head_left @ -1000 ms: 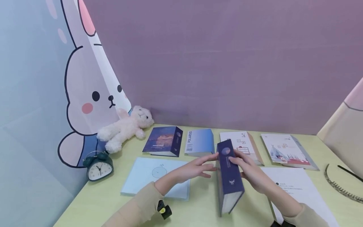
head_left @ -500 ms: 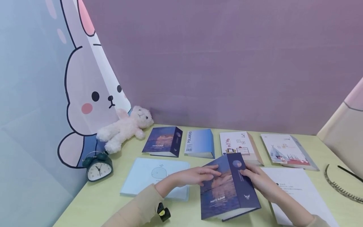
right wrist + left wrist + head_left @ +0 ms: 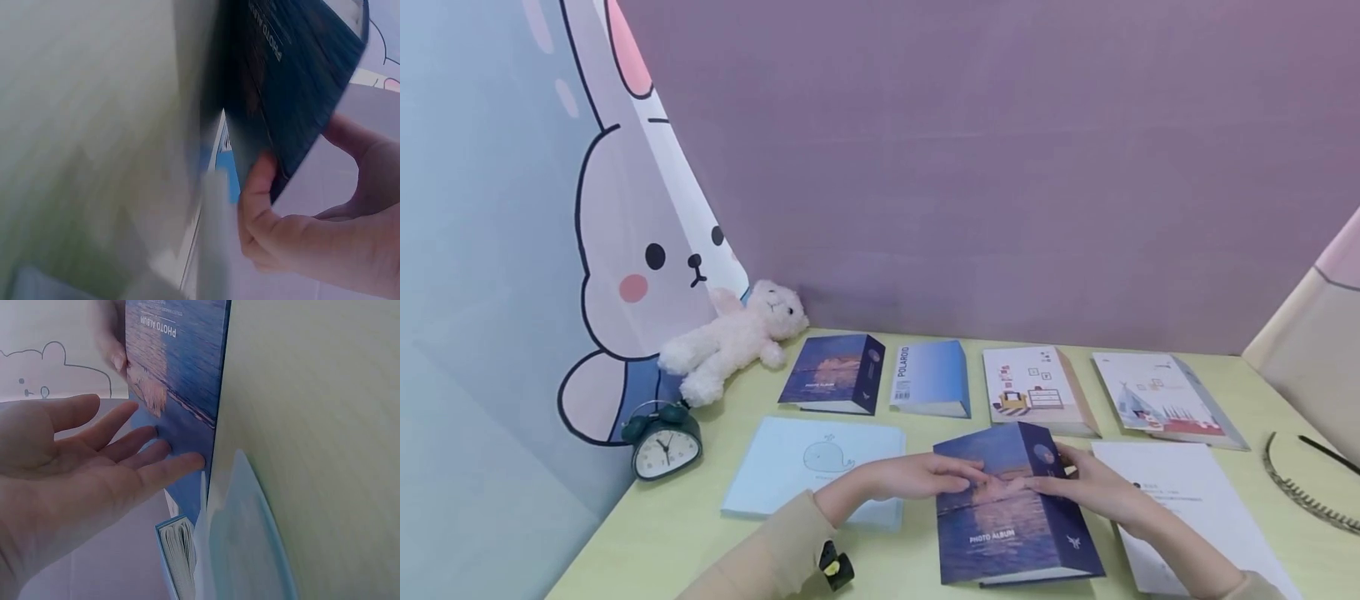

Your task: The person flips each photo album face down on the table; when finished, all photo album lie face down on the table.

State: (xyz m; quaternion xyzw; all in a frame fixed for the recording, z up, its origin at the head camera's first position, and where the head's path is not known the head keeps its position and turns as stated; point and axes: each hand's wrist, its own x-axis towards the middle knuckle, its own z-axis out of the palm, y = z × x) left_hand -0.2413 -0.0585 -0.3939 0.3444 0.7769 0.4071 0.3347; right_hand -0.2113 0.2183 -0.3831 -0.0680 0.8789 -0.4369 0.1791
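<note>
R hand (image 3: 1093, 492) grips photo album (image 3: 1011, 525); L hand (image 3: 917, 477) flat.

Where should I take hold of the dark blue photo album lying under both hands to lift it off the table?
Best at the spine edge of the dark blue photo album, coming from the right, where the right hand already has its grip. It lies flat, cover up; the spine is the thick, stiff side. The left hand only rests flat fingers on the cover.

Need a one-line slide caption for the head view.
Both hands on a dark blue photo album lying on the green desk.
</note>
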